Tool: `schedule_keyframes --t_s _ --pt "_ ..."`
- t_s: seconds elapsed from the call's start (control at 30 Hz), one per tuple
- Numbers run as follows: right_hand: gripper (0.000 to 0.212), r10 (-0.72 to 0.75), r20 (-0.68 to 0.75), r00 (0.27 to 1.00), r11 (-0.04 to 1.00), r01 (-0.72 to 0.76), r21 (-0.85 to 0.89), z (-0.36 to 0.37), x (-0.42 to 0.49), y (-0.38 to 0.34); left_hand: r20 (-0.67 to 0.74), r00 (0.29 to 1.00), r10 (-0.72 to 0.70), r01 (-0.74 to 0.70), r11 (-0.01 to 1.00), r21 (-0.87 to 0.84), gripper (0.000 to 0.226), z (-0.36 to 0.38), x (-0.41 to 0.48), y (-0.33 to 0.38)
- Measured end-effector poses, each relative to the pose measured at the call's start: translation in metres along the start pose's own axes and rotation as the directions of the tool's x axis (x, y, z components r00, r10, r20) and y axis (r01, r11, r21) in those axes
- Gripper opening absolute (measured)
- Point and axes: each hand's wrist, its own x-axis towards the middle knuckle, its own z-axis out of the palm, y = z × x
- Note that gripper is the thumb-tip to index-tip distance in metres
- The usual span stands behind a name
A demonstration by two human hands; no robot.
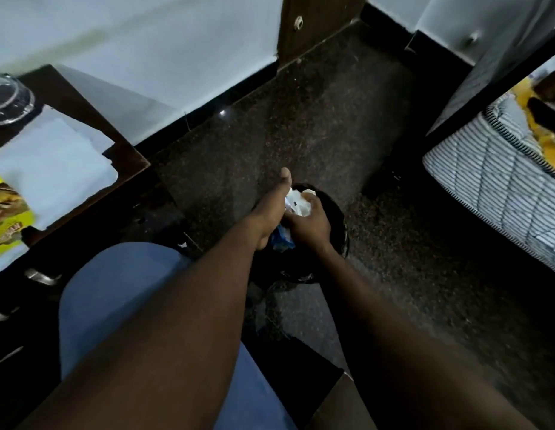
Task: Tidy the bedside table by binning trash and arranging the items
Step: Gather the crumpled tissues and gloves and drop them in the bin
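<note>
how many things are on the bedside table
3 in view: a clear cup at the back, white paper in the middle, a yellow packet nearest. More may be hidden off frame.

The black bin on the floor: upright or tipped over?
Upright: the bin opens upward; the left hand and right hand hold crumpled trash over it.
</note>
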Motion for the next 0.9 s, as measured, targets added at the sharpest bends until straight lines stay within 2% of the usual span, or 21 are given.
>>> schedule_keyframes --t_s 0.1,0.17,0.2,0.27,0.3,0.33,0.4,0.5,0.57,0.63,0.73,0.9 --pt "0.075 0.035 -0.019 0.999 0.998 -0.035 -0.042 0.001 0.013 0.011 -0.072 0.997 -0.003 0.007 0.998 0.055 0.078 -0.001 0.012 -0.009" --pt "0.074 0.069 -0.032 0.997 0.996 -0.070 -0.054 0.005 0.021 0.018 -0.193 0.981 0.001 0.041 0.976 0.214 0.071 -0.003 0.026 -0.016" --pt "0.074 0.083 -0.032 0.996 0.994 -0.085 -0.063 0.007 0.023 0.021 -0.278 0.961 -0.003 0.110 0.923 0.370 0.071 -0.006 0.033 -0.021" --pt "0.073 0.109 -0.019 0.994 0.990 -0.110 -0.090 0.015 0.028 0.029 -0.386 0.922 -0.001 0.274 0.708 0.651 0.073 -0.014 0.043 -0.029" --pt "0.072 0.121 -0.008 0.993 0.988 -0.121 -0.094 0.018 0.031 0.031 -0.388 0.922 -0.007 0.305 0.629 0.715 0.073 -0.019 0.047 -0.033" --pt "0.073 0.135 0.005 0.991 0.987 -0.134 -0.087 0.022 0.033 0.034 -0.371 0.929 -0.021 0.308 0.603 0.736 0.072 -0.022 0.052 -0.036" --pt "0.074 0.160 0.021 0.987 0.985 -0.159 -0.070 0.028 0.037 0.039 -0.332 0.942 -0.057 0.280 0.682 0.676 0.073 -0.025 0.060 -0.038" --pt "0.076 0.189 0.028 0.982 0.979 -0.186 -0.079 0.037 0.046 0.046 -0.265 0.955 -0.134 0.245 0.860 0.448 0.073 -0.026 0.067 -0.039" --pt "0.075 0.186 0.021 0.982 0.980 -0.184 -0.070 0.041 0.051 0.051 -0.216 0.960 -0.178 0.239 0.921 0.307 0.071 -0.027 0.069 -0.038" --pt "0.075 0.177 0.017 0.984 0.982 -0.176 -0.062 0.045 0.056 0.053 -0.208 0.959 -0.194 0.240 0.945 0.221 0.072 -0.032 0.073 -0.034" --pt "0.075 0.153 0.016 0.988 0.985 -0.152 -0.076 0.051 0.066 0.051 -0.249 0.959 -0.136 0.191 0.958 0.212 0.076 -0.043 0.084 -0.025" --pt "0.079 0.103 0.037 0.994 0.993 -0.100 -0.065 0.064 0.086 0.038 -0.420 0.901 -0.104 0.214 0.951 0.224 0.083 -0.079 0.114 -0.008"
